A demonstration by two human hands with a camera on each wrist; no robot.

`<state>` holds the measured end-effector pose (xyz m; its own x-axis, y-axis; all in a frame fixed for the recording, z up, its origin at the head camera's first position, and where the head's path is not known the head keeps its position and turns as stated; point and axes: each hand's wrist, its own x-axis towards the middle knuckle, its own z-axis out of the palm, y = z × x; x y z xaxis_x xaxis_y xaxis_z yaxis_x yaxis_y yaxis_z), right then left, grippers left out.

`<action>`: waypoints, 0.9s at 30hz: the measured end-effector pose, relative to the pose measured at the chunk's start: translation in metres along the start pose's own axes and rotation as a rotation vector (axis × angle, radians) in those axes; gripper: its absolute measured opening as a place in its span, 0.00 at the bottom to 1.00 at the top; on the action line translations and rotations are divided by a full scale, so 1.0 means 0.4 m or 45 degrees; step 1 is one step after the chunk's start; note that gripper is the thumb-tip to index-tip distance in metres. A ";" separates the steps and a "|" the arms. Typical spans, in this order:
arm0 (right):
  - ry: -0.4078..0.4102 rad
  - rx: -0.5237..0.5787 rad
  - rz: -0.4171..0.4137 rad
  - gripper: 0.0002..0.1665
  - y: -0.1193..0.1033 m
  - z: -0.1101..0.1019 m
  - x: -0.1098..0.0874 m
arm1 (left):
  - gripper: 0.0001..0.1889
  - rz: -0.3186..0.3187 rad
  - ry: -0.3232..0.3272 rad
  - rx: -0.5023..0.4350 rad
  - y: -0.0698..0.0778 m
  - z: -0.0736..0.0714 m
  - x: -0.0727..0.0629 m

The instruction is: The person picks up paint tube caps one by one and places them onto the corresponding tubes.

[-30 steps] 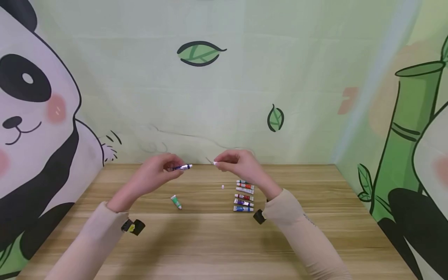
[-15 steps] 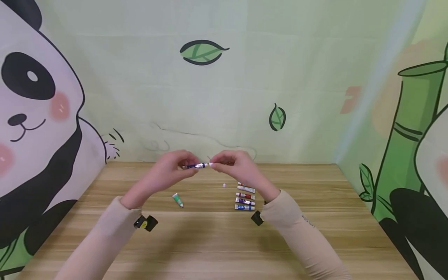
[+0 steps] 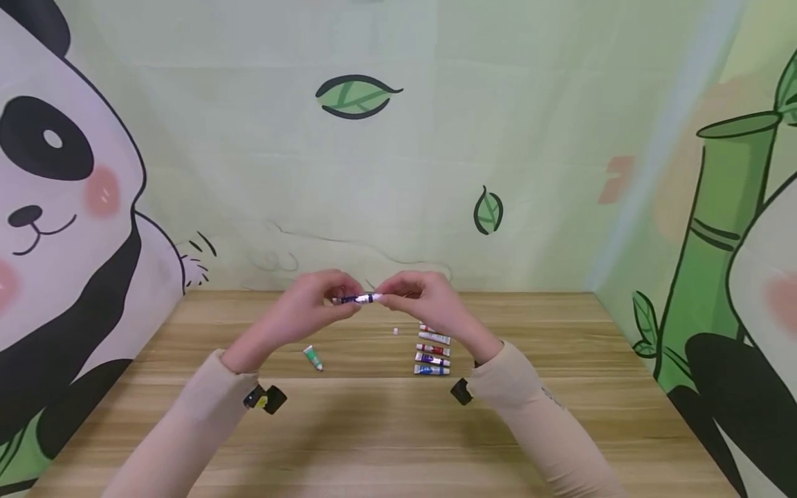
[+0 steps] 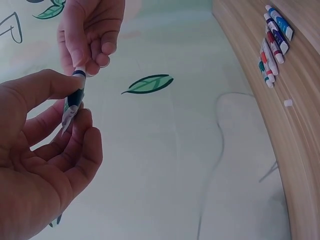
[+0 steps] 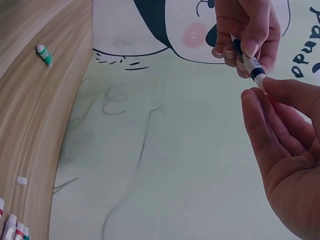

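Observation:
My left hand grips a small dark blue and white paint tube by its body, held level above the table's far part. At the tube's right end, the thumb and fingers of my right hand pinch its white cap. In the left wrist view the paint tube runs between both hands, its crimped tail toward the left fingers. The right fingertips mostly cover the cap. Below the hands, a loose white cap lies on the table.
A green paint tube lies on the wooden table at left. Right of the loose cap, several paint tubes lie in a column, the far ones partly hidden by my right hand. A printed cloth hangs behind the table.
My left hand has moved right with the dark blue paint tube, bringing its end to the white cap in my right hand. The two were apart one second ago.

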<state>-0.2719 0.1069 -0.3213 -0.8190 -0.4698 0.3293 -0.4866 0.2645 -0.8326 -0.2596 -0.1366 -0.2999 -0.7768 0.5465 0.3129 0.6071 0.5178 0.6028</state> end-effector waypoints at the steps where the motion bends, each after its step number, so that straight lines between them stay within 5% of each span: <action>1: -0.002 -0.002 -0.003 0.10 0.000 0.000 -0.001 | 0.06 -0.004 -0.002 -0.002 0.000 0.001 0.000; 18: -0.040 -0.052 -0.127 0.08 -0.005 -0.003 -0.032 | 0.07 -0.024 -0.073 -0.161 -0.015 0.028 -0.011; 27: 0.036 0.021 -0.091 0.10 -0.003 -0.007 -0.044 | 0.08 -0.015 -0.009 -0.149 0.012 0.033 -0.009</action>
<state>-0.2578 0.1172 -0.3246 -0.7908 -0.4633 0.4000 -0.5390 0.2175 -0.8137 -0.2516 -0.1276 -0.3078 -0.7822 0.5459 0.3002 0.5740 0.4441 0.6880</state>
